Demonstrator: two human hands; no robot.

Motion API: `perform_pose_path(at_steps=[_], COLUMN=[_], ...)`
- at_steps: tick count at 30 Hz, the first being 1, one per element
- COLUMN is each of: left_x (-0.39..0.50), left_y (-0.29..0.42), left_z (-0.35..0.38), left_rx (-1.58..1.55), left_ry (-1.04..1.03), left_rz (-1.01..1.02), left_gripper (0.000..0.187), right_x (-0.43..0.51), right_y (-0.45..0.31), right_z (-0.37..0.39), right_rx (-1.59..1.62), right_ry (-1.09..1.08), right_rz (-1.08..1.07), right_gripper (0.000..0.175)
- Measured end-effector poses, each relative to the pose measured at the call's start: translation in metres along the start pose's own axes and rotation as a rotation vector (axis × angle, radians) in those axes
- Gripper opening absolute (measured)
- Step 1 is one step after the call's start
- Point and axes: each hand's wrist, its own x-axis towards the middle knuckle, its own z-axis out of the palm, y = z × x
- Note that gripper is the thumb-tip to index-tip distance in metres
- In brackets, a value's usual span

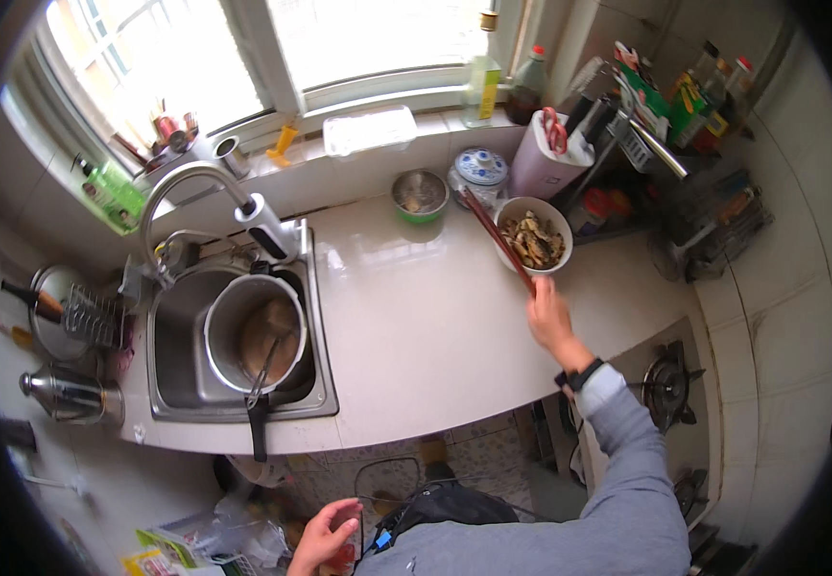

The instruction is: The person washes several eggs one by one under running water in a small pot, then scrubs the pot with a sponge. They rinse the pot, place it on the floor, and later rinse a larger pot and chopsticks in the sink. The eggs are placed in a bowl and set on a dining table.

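Observation:
My right hand (551, 317) grips the lower ends of dark brown chopsticks (496, 237). They lie across the left side of a white bowl (566, 261), their far ends beyond its rim. Inside the bowl are browned chunks of cooked food (533, 241), of a kind I cannot make out. My left hand (329, 533) hangs low in front of my body, away from the counter, its fingers curved and apart with nothing in them. Behind the bowl stands a lidded blue-and-white pot (481, 167). A small metal bowl (419, 193) with a green base sits farther left.
A stainless steel sink (178, 345) holds a deep pot (218, 338) with cloudy brown liquid and a metal utensil; its black handle (258, 428) juts past the counter edge. A curved faucet (171, 180) rises behind. A knife block (542, 162) stands back right, and a gas burner (668, 385) lies right.

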Motion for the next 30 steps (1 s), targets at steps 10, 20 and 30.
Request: perform_pose_path(at_steps=[10,20,30], left_x=[0.034,-0.004,-0.082], left_y=[0.093,0.051,0.012], left_z=[0.014,-0.044,-0.174], left_rx=[-0.377,-0.671,-0.375], left_ry=[-0.148,-0.037,-0.437], left_rz=[0.31,0.549,0.475], left_gripper=[0.059,0.025,0.027], right_x=[-0.103,-0.145,-0.106], right_y=[-0.231,-0.329,-0.499], right_z=[-0.049,-0.035,-0.017], right_rx=[1.692,1.102,1.209], right_ry=[-1.55,-1.536,-1.434], right_rz=[0.353,-0.173,-0.313], right_gripper=[0.024,0.039,0.047])
